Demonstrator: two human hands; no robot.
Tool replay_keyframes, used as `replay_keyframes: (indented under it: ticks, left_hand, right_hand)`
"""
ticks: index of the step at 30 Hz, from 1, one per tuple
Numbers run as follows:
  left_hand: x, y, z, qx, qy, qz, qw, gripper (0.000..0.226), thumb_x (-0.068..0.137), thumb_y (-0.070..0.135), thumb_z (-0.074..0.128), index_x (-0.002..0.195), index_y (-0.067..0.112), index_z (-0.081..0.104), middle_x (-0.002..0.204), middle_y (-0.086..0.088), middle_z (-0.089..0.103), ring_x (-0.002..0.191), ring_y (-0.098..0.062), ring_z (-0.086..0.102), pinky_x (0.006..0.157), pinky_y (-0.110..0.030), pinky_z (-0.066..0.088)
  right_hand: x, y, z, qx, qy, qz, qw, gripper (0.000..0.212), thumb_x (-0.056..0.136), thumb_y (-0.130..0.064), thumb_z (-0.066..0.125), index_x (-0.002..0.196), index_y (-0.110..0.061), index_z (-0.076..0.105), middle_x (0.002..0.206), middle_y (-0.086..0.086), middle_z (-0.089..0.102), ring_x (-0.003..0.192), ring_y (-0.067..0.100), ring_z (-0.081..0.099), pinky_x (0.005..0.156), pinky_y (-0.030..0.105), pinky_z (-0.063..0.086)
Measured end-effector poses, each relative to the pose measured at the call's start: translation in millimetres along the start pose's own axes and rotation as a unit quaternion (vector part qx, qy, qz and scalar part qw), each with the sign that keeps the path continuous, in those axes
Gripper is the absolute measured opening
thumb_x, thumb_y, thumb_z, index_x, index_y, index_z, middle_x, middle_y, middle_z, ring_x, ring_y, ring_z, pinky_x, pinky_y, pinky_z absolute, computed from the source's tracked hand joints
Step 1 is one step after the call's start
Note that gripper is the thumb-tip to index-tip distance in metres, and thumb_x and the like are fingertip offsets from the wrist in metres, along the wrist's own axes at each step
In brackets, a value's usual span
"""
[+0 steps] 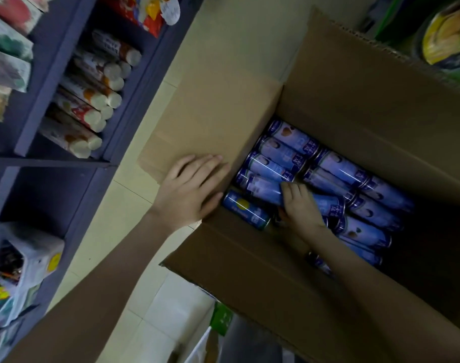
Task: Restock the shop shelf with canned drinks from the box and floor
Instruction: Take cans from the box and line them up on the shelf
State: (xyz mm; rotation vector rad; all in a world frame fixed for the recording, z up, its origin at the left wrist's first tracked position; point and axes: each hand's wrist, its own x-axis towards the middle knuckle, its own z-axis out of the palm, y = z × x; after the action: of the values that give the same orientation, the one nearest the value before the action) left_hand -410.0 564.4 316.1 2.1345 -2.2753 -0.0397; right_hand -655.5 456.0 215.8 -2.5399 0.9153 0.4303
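Observation:
An open cardboard box lies on the floor, filled with several blue canned drinks on their sides. My left hand lies flat on the box's left flap, fingers straight, pressing it outward. My right hand reaches inside the box, and its fingers curl round one blue can in the near-left corner. Beside it lies a darker blue can with a yellow circle. The shelf unit stands at left.
The purple shelf holds lying white-ended cans in its upper bay; the bay below is dark. A plastic bag of goods sits at lower left. Pale tiled floor runs between shelf and box. Packaged goods are at top right.

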Motion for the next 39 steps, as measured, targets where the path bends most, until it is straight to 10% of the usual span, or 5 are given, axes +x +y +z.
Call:
replay_keyframes:
  ticks: [11,21,26,30,39]
  left_hand:
    - [31,-3,7,0.047,-0.051,-0.019,0.997,0.063,0.088,0.045,0.049,0.145,0.023,0.036,0.152,-0.017,0.028,0.141,-0.030,0.026,0.115,-0.049,0.016]
    - [31,-3,16,-0.011,-0.037,-0.027,0.999,0.063,0.086,0.039,0.051,0.144,0.020,0.037,0.151,-0.019,0.029,0.140,-0.032,0.025,0.115,-0.050,0.017]
    - [30,-3,20,-0.031,-0.026,-0.029,0.999,0.063,0.084,0.036,0.054,0.143,0.019,0.038,0.151,-0.019,0.030,0.140,-0.033,0.026,0.114,-0.051,0.018]
    - [29,-3,21,-0.031,-0.031,-0.028,0.999,0.063,0.085,0.036,0.053,0.144,0.019,0.038,0.151,-0.020,0.028,0.141,-0.033,0.024,0.114,-0.051,0.017]
    - [30,-2,12,-0.004,-0.060,-0.022,0.998,0.066,0.084,0.041,0.051,0.145,0.020,0.036,0.152,-0.020,0.026,0.141,-0.033,0.022,0.115,-0.050,0.013]
  right_hand:
    - [19,16,-6,-0.045,0.042,0.061,0.996,0.074,0.065,-0.009,0.077,0.130,0.005,0.045,0.119,0.024,0.055,0.105,0.039,0.055,0.090,0.051,0.045]
    - [-1,-44,52,-0.011,-0.078,-0.101,0.992,0.063,0.048,-0.022,0.091,0.103,0.000,0.068,0.084,0.014,0.067,0.072,0.025,0.065,0.056,0.028,0.054]
    - [1,-42,53,-0.072,-0.051,-0.100,0.991,0.077,0.057,-0.022,0.086,0.126,-0.002,0.058,0.101,0.013,0.065,0.086,0.023,0.063,0.067,0.029,0.054]
    - [10,-44,56,-0.041,-0.125,-0.082,0.988,0.070,0.096,-0.019,0.047,0.150,-0.005,0.005,0.143,0.016,0.039,0.122,0.027,0.045,0.093,0.035,0.043]
    - [2,-44,33,0.026,-0.122,-0.047,0.991,0.064,0.090,-0.014,0.051,0.146,0.001,0.021,0.138,0.020,0.041,0.124,0.034,0.038,0.096,0.041,0.042]
